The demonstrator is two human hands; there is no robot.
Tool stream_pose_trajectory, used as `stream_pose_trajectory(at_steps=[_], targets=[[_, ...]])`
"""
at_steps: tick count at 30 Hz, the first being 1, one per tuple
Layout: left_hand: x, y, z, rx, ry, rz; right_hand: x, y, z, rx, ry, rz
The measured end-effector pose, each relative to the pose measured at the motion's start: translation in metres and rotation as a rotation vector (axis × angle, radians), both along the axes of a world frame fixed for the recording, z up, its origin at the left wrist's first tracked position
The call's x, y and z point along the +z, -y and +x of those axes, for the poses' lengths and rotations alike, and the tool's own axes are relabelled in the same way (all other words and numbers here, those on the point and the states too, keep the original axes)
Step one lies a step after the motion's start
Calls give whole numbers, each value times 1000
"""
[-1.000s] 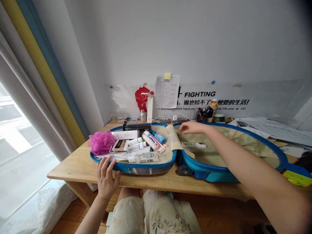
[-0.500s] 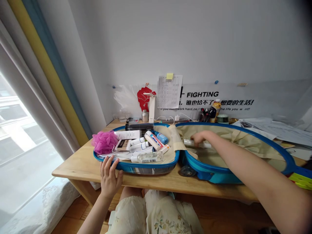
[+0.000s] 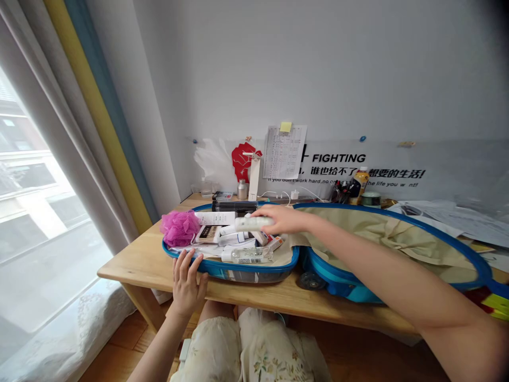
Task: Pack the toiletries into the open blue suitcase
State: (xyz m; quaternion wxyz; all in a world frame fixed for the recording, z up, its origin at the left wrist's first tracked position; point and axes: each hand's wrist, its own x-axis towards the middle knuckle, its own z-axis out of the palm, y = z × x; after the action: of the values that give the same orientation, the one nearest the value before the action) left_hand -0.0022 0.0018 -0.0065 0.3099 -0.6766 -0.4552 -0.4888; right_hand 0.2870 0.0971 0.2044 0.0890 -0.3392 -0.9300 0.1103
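An open blue suitcase [image 3: 254, 267] lies on a wooden desk [image 3: 147, 262]. Its left half holds several toiletries: tubes, boxes, a clear bottle [image 3: 248, 256] and a pink bath pouf [image 3: 180, 227]. My right hand [image 3: 278, 218] reaches over this half and is closed on a white tube [image 3: 248, 223], held just above the other items. My left hand [image 3: 187, 281] rests with spread fingers on the front rim of the left half. The right half [image 3: 397, 233] shows only its beige lining.
At the back of the desk stand a small lamp [image 3: 254, 178], a metal can [image 3: 242, 189], a yellow bottle [image 3: 360, 180], pens and a cable. Papers [image 3: 445, 215] lie at the far right. A curtain and window are on the left. A wall with posters is behind.
My right hand took the white tube from the right half of the suitcase and carried it left over the toiletries. The left hand stayed on the rim. The view shifted slightly.
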Motion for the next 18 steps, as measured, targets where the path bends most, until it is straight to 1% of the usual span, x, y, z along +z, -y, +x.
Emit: stream_pose_trajectory(at_steps=[2,5,8,11,14,16,18], targets=[[-1,0,0,1,-4,0,-13,5,-32,104,59,-7],[-2,0,0,2,0,-2,-31,5,-62,158,108,-12],[-2,0,0,0,9,-8,-43,4,-77,146,91,-5],[-1,-1,0,-9,4,6,-50,7,-86,126,64,8],[-1,-1,0,-14,7,17,-45,14,-87,110,15,-5],[-1,-1,1,-10,14,10,-34,14,-79,63,-41,-15],[-1,-1,1,-4,16,3,-17,6,-60,-21,-98,-7]])
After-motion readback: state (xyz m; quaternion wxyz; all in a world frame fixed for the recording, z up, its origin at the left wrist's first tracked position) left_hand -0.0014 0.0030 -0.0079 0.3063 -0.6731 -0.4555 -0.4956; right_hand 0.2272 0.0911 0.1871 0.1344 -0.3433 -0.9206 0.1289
